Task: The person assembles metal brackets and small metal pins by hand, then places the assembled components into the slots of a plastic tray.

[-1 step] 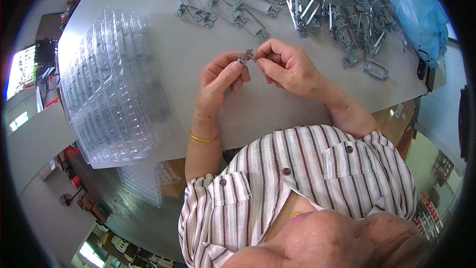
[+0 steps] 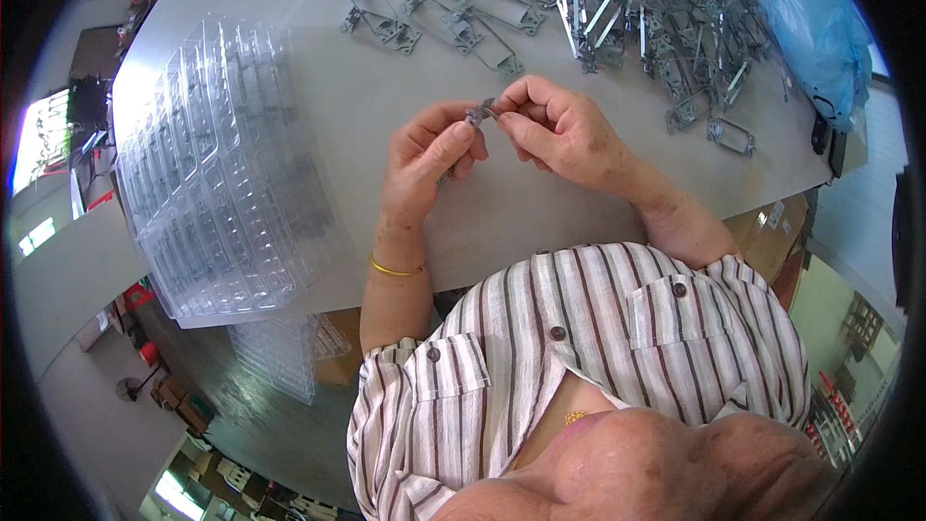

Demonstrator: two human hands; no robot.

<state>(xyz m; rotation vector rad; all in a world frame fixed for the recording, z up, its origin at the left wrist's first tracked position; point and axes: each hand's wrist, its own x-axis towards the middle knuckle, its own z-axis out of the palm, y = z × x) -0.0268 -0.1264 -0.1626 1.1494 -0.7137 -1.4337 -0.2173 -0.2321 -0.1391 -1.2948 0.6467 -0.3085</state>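
My left hand (image 2: 431,156) is closed on a small grey metal bracket (image 2: 476,116), pinched between thumb and fingers above the table. Part of the bracket is hidden behind the fingers. Close on its right, my right hand (image 2: 559,133) has thumb and forefinger pinched on a thin metal rod (image 2: 493,114) that meets the bracket's top end. Whether the rod belongs to the bracket I cannot tell. Beyond both hands lie several loose metal bracket frames (image 2: 434,21), each with grey ends joined by thin rods.
A large heap of similar metal frames (image 2: 666,24) covers the far right of the table (image 2: 569,217). Beside it sits a blue plastic bag (image 2: 815,39). Stacked clear plastic trays (image 2: 227,174) stand at the left; another clear tray (image 2: 275,357) is below the table edge, near a cardboard box (image 2: 772,232).
The bracket has turned slightly in my left fingers, and less of its lower end shows below them. Both hands stay in nearly the same place.
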